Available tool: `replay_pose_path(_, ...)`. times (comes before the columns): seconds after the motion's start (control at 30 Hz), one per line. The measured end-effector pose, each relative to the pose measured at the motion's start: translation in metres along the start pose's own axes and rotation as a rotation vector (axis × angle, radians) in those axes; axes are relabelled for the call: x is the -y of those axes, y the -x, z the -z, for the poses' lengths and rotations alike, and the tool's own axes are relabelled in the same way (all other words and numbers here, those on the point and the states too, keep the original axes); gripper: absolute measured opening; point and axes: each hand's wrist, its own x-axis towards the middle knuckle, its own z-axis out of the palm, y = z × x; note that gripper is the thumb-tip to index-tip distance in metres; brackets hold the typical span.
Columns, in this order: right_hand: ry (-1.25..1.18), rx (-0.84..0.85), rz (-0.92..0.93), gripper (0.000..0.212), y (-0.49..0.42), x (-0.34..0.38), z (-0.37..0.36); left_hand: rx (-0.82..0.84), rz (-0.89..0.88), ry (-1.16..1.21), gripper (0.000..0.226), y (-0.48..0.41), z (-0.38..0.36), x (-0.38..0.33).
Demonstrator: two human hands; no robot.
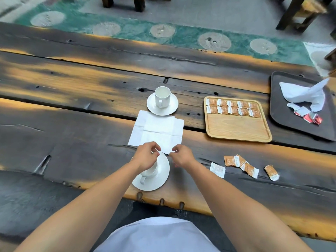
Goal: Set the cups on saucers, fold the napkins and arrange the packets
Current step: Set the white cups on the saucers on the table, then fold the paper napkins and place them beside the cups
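A white napkin [158,130] lies unfolded flat on the dark wooden table [72,110]. My left hand [146,156] and my right hand [182,155] each pinch its near edge, a short way apart. Under my left hand a white cup [150,171] stands on a saucer [161,179]. Beyond the napkin, a second white cup [162,96] sits on its saucer [171,107]. A wooden tray [236,128] holds two rows of orange packets [233,108]. Several loose packets [243,166] lie on the table to my right.
A dark tray [283,115] at the far right carries a crumpled white napkin [305,94] and some red and white packets [308,115]. The table's near edge runs just below the near saucer. Wooden furniture legs stand on the floor beyond the table.
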Motion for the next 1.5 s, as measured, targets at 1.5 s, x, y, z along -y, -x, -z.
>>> replay_pose_path(1.5, 0.114, -0.281, -0.213, 0.035, -0.191, 0.016, 0.025, -0.250, 0.360, 0.024, 0.026, -0.214, 0.008, 0.059)
